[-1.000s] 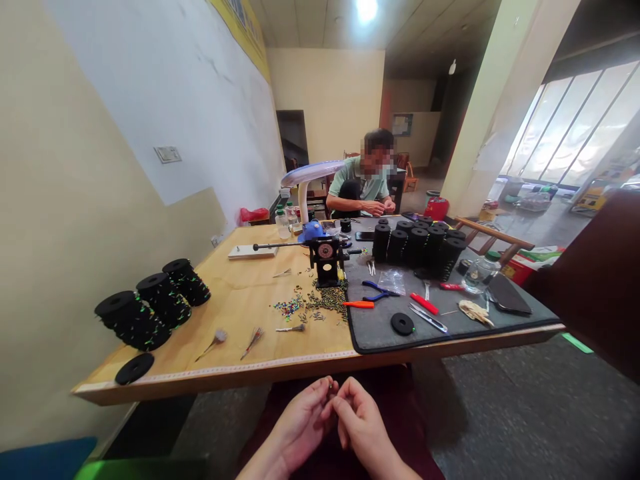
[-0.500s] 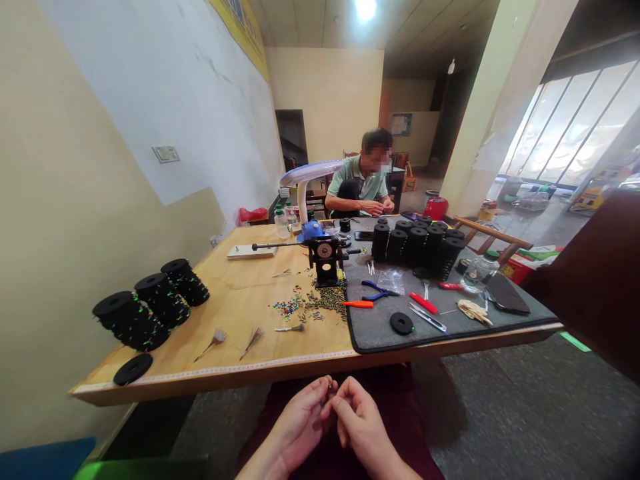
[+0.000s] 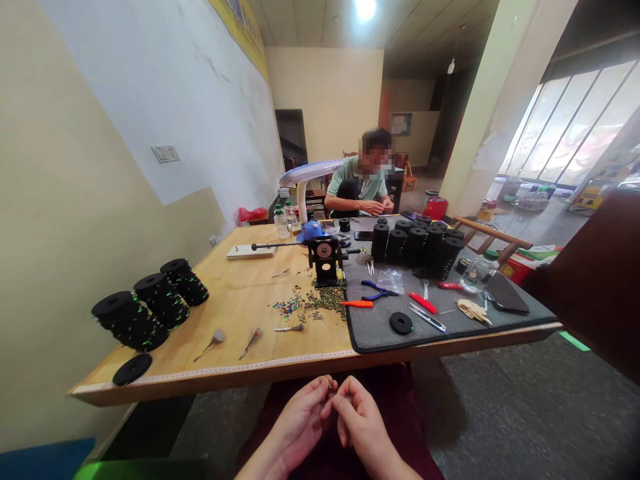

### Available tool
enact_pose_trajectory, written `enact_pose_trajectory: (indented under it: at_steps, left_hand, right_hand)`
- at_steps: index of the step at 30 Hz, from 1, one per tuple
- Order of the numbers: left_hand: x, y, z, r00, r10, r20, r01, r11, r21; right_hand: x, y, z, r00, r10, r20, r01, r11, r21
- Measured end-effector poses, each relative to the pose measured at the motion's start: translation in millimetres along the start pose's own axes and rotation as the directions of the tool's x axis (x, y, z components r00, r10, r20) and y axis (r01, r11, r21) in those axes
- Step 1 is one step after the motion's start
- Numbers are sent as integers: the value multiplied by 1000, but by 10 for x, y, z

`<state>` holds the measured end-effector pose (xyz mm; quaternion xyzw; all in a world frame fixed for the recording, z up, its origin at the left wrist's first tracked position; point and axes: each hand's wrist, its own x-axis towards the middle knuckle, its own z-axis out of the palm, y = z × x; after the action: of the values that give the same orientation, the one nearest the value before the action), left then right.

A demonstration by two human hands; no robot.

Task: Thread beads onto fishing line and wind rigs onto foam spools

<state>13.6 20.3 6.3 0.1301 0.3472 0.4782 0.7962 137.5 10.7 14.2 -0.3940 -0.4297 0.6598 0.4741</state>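
Observation:
Low in front of the table edge, over my lap, both hands meet with fingertips close together. My left hand (image 3: 305, 417) is closed, with a tiny brass-coloured piece (image 3: 330, 385) pinched at its thumb and fingertip. Thumb against forefinger, my right hand (image 3: 361, 417) is closed right beside it; whatever it pinches is too small to make out. On the table ahead lies a heap of small brass-coloured metal pieces (image 3: 330, 301), with multicoloured beads (image 3: 287, 307) to its left. A black hand-cranked winder (image 3: 325, 261) stands behind the heap.
Black foam spools stand in stacks at left (image 3: 131, 321) and back right (image 3: 417, 245). On the grey mat (image 3: 373, 341) lie blue-handled pliers (image 3: 377, 291), scissors (image 3: 427, 317) and a loose spool (image 3: 401, 323). A desk lamp (image 3: 303, 197) and a seated co-worker (image 3: 357, 183) are beyond.

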Motion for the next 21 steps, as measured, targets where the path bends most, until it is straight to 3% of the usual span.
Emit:
enact_pose_trajectory:
  at_steps: [21]
  left_hand:
    - [-3, -4, 7, 999, 31, 14, -31, 999, 32]
  right_hand:
    - [-9, -31, 6, 1000, 17, -4, -17, 999, 40]
